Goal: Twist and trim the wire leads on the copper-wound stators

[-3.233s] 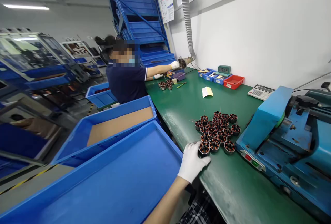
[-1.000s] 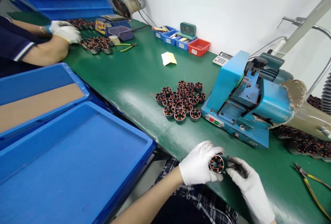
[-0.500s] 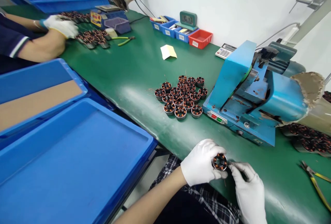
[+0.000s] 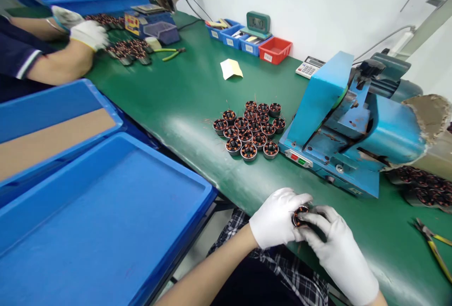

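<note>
Near the bench's front edge, my left hand in a white glove grips a motor stator, a small metal ring with copper windings inside. My gloved right hand has its fingers on the stator's right side and over its face, hiding part of it. Whether the right fingers hold the stator itself or one of its fine wires cannot be made out. Beyond my hands, a cluster of similar stators stands on the green bench, thin wire ends sticking up from some.
A blue machine with red and green buttons stands right of the cluster. Pliers and more stators lie far right. Blue trays fill the left. A co-worker's gloved hand is by other stators. Small bins line the wall.
My right hand has moved left and up onto the stator, its fingers now over the ring. The stator has turned and is more covered. The co-worker's second hand has come into view.
</note>
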Motion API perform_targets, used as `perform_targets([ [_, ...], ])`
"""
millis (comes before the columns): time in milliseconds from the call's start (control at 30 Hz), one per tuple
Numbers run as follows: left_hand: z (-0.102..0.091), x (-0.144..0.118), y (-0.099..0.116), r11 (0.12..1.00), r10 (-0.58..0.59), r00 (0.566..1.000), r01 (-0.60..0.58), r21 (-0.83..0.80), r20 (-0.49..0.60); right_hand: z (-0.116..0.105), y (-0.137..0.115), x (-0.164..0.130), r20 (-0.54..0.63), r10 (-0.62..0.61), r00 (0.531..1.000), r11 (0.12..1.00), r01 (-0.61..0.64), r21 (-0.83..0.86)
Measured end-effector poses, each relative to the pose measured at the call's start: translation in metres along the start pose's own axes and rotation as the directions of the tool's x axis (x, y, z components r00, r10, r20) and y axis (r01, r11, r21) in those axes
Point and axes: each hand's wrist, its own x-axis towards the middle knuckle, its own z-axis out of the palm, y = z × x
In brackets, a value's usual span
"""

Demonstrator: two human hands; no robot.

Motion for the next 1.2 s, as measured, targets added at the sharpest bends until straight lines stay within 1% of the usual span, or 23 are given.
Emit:
perform_targets([
  [100,0.0,0.0,0.001,1.0,-0.005,1.0,0.005,0.022,-0.001,0.004,-0.008,0.007,0.095,-0.032,0.995,0.996,0.039,-0.078],
  [167,-0.001,0.0,0.002,1.0,0.007,1.0,-0.006,0.02,-0.009,0.005,-0.008,0.009,0.121,-0.006,0.993,0.998,0.014,-0.063],
  [200,-0.001,0.0,0.003,1.0,0.01,1.0,-0.01,0.018,-0.014,0.005,-0.006,0.01,0.108,0.031,0.994,0.999,-0.028,-0.027],
  [267,-0.002,0.001,0.005,1.0,0.002,1.0,-0.002,0.02,-0.019,0.004,0.0,0.008,0.022,0.155,0.988,0.984,-0.157,0.087],
  [333,-0.001,0.001,0.005,1.0,-0.003,1.0,0.003,0.021,-0.025,0.005,0.008,0.003,-0.067,0.3,0.952,0.936,-0.28,0.214],
  [400,0.001,0.001,0.003,1.0,0.008,0.999,-0.007,0.024,-0.054,0.009,0.013,-0.006,-0.112,0.4,0.91,0.892,-0.358,0.276],
  [467,0.004,0.0,0.001,0.999,0.024,0.995,-0.021,0.028,-0.094,0.014,0.013,-0.016,-0.106,0.436,0.894,0.879,-0.398,0.264],
  [567,0.008,-0.002,-0.001,0.999,0.026,0.992,-0.022,0.033,-0.123,0.022,0.013,-0.027,-0.118,0.438,0.891,0.892,-0.414,0.181],
  [633,0.01,-0.002,-0.002,0.999,0.028,0.992,-0.025,0.023,-0.126,0.023,0.018,-0.028,-0.162,0.422,0.892,0.906,-0.406,0.121],
  [700,0.01,-0.002,-0.003,0.999,0.033,0.991,-0.032,0.009,-0.132,0.021,0.028,-0.025,-0.222,0.4,0.889,0.916,-0.398,0.054],
  [767,0.009,-0.002,-0.003,0.999,0.036,0.989,-0.036,0.006,-0.145,0.013,0.036,-0.021,-0.322,0.4,0.858,0.907,-0.421,0.004],
  [800,0.009,-0.002,-0.003,0.999,0.034,0.988,-0.033,0.009,-0.151,0.009,0.038,-0.019,-0.367,0.399,0.84,0.905,-0.426,0.007],
  [833,0.008,-0.002,-0.003,0.999,0.032,0.988,-0.031,0.013,-0.153,0.005,0.037,-0.018,-0.393,0.384,0.835,0.913,-0.407,0.026],
  [867,0.007,-0.002,-0.003,0.999,0.034,0.988,-0.032,0.014,-0.151,0.002,0.033,-0.017,-0.389,0.345,0.854,0.934,-0.355,0.048],
  [900,0.006,-0.002,-0.003,0.999,0.041,0.989,-0.04,0.009,-0.145,-0.001,0.028,-0.016,-0.351,0.274,0.896,0.961,-0.27,0.061],
  [933,0.005,-0.003,-0.003,0.998,0.053,0.99,-0.055,-0.005,-0.134,-0.002,0.02,-0.016,-0.292,0.171,0.941,0.985,-0.163,0.052],
  [967,0.004,-0.004,-0.004,0.997,0.067,0.991,-0.071,-0.026,-0.119,-0.002,0.013,-0.015,-0.231,0.057,0.971,0.998,-0.055,0.014],
  [1000,0.003,-0.005,-0.004,0.995,0.077,0.992,-0.082,-0.049,-0.1,-0.001,0.006,-0.015,-0.186,-0.05,0.981,0.998,0.042,-0.047],
  [1033,0.002,-0.006,-0.005,0.994,0.077,0.994,-0.083,-0.071,-0.081,0.001,0.001,-0.014,-0.153,-0.135,0.979,0.986,0.118,-0.118],
  [1067,0.001,-0.006,-0.006,0.993,0.066,0.996,-0.072,-0.089,-0.066,0.004,-0.002,-0.014,-0.13,-0.19,0.973,0.97,0.166,-0.179],
  [1100,0.0,-0.007,-0.006,0.993,0.049,0.997,-0.054,-0.101,-0.052,0.007,-0.003,-0.015,-0.118,-0.217,0.969,0.958,0.188,-0.217],
  [1133,0.0,-0.006,-0.006,0.994,0.028,0.999,-0.033,-0.108,-0.044,0.009,-0.002,-0.016,-0.113,-0.221,0.969,0.954,0.191,-0.232],
  [1200,-0.001,-0.005,-0.004,0.993,-0.004,0.999,-0.001,-0.114,-0.046,0.014,0.004,-0.019,-0.147,-0.158,0.976,0.97,0.126,-0.209],
])
